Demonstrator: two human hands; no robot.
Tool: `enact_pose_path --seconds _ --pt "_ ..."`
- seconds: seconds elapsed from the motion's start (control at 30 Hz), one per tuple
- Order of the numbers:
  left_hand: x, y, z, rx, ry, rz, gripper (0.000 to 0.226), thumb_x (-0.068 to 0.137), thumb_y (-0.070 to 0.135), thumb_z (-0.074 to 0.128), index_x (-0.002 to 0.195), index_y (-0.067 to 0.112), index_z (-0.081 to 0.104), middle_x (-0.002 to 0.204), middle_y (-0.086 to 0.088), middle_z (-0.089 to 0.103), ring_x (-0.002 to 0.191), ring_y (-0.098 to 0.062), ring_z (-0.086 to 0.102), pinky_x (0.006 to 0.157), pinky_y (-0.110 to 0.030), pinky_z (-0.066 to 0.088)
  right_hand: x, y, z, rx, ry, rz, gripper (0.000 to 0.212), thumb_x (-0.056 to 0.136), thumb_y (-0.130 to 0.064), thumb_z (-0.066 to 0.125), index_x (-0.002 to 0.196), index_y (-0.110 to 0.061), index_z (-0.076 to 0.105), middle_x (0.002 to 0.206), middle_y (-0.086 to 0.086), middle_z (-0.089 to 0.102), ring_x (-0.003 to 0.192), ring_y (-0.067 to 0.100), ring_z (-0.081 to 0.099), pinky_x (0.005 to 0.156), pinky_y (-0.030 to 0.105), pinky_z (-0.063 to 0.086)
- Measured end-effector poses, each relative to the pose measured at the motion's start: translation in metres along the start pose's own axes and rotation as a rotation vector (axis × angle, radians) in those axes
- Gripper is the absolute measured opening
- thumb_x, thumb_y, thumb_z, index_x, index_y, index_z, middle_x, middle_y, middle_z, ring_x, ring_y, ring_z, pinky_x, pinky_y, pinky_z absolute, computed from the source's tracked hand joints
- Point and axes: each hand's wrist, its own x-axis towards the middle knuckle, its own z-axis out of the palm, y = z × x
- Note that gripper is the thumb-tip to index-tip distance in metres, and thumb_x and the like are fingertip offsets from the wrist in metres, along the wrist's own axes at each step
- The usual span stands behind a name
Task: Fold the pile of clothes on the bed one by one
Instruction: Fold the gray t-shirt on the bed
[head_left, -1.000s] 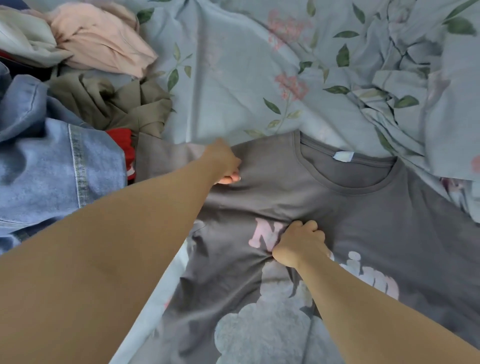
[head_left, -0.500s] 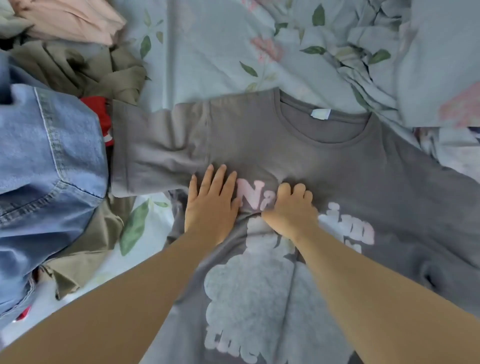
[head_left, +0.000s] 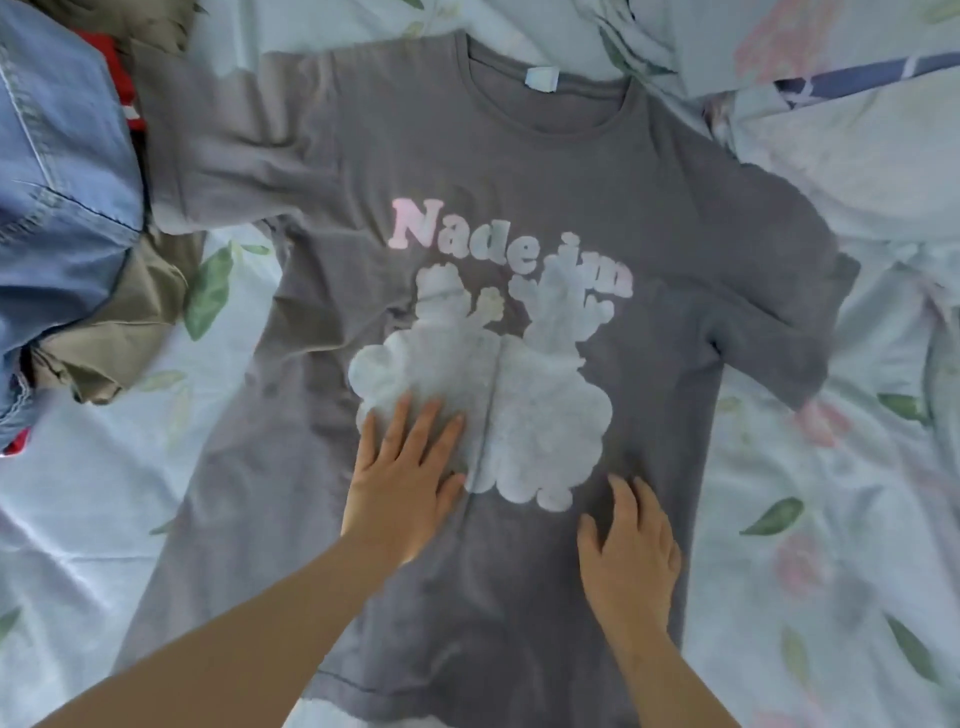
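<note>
Head view: grey T-shirt (head_left: 519, 156) is spread flat on floral bedsheet (head_left: 831, 519); left hand (head_left: 408, 480) and right hand (head_left: 631, 548) are pressed on it, fingers extended, nothing gripped.

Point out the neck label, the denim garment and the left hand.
neck label (head_left: 542, 79): head view, centre of white tag.
denim garment (head_left: 62, 156): head view, blue panel.
left hand (head_left: 402, 488): head view, back of hand.

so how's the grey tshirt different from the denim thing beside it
The grey T-shirt lies spread flat, front up, showing a pale print; the denim garment sits bunched in a heap. The left hand and right hand press on the grey T-shirt; neither touches the denim garment. Both are clothes on the floral bedsheet.
</note>
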Motion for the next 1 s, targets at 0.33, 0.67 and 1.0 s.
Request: enact_pose_path --seconds 0.33,0.67,1.0 --pt "-0.058 0.043 0.024 0.065 0.029 0.113 0.065 0.073 0.045 0.073 0.131 0.019 0.057 0.137 -0.015 0.052 0.128 -0.039 0.046 0.098 -0.056 0.041 -0.034 0.074 0.009 0.704 -0.001 0.472 0.026 0.086 -0.026 0.066 0.102 -0.012 0.052 0.091 0.006 0.057 0.08 0.025 0.052 0.069 0.036 0.043" --pt "-0.075 0.062 0.04 0.042 -0.046 0.058 0.063 0.095 0.053 0.037 0.15 0.036 0.013 0.16 -0.001 0.007 0.147 -0.029 0.001 0.116 -0.046 0.01 -0.047 0.115 0.007 1.075 -0.353 0.411 0.026 0.077 -0.012 0.076 0.094 -0.021 0.058 0.09 -0.004 0.068 0.08 0.018 0.067 0.06 0.027 0.052" --pt "-0.095 0.074 0.033 -0.136 -0.122 0.037 0.054 0.097 0.048 0.034 0.147 0.04 0.016 0.158 0.006 0.008 0.146 -0.017 0.007 0.115 -0.039 0.013 -0.065 0.15 0.017 0.806 -0.13 0.468 0.015 0.085 -0.015 0.068 0.074 -0.014 0.057 0.074 0.004 0.061 0.071 0.025 0.056 0.069 0.034 0.046"
